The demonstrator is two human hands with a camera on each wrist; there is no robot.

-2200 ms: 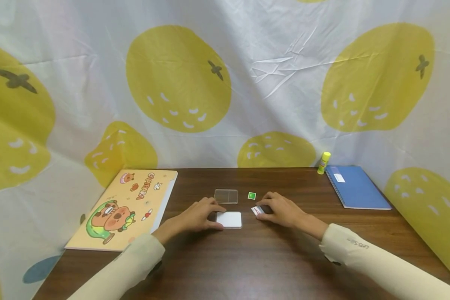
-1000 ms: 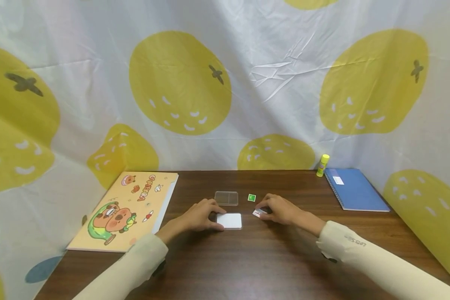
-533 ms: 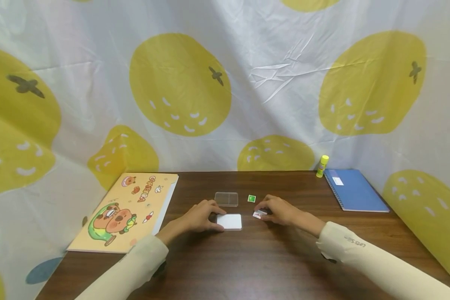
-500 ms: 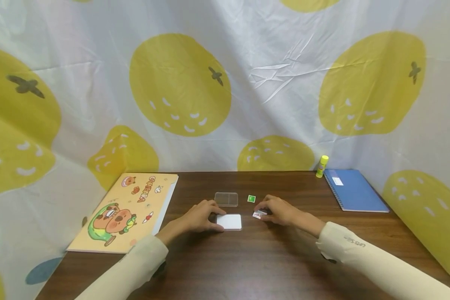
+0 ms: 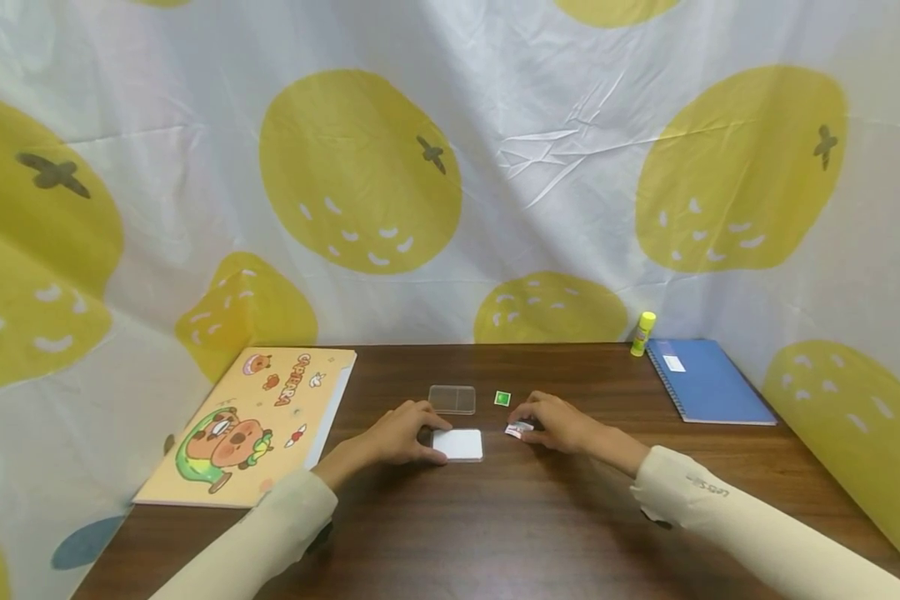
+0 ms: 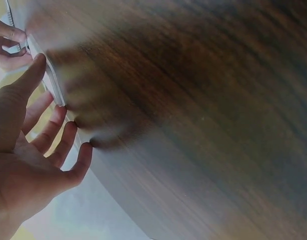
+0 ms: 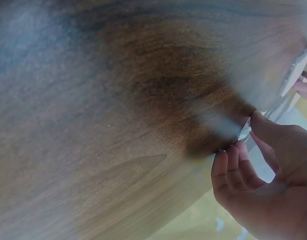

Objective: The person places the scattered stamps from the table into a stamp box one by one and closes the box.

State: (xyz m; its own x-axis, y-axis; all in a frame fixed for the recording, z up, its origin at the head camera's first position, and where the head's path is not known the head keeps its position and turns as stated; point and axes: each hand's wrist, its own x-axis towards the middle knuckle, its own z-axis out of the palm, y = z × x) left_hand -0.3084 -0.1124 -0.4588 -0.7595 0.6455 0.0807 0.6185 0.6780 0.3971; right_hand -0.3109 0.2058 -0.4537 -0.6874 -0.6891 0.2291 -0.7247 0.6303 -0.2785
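As L grip (image 5: 401, 433) holds wht. slab (image 5: 462, 446), glue stick (image 5: 642, 335), head view only.

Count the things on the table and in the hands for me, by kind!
Capybara folder: 1
Blue notebook: 1
Yellow glue stick: 1
Flat cases, clear case and white case: 2
Small pieces, green square and red-and-white piece: 2
Total: 7
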